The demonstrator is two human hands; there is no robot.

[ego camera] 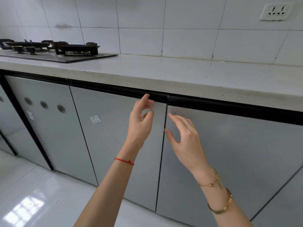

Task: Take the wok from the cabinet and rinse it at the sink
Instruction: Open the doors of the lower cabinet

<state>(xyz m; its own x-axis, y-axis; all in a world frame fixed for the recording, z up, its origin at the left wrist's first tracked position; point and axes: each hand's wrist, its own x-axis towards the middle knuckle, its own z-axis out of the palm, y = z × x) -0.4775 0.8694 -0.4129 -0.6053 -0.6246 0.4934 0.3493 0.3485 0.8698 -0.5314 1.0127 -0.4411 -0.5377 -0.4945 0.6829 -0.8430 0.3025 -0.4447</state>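
Two closed grey cabinet doors meet at a seam below the counter. My left hand (pixel 141 119) is raised at the top right corner of the left door (pixel 114 145), fingertips at the black rail, thumb apart and holding nothing. My right hand (pixel 184 139) hovers with fingers spread at the left edge of the right door (pixel 229 161), close to the seam. No wok or sink is in view.
A light stone counter (pixel 164 71) runs above the doors. A black gas hob (pixel 54 49) sits at its left end. A door with three round vents (pixel 44 112) is further left. A wall socket (pixel 277 11) is on the tiled wall. Glossy floor lies below.
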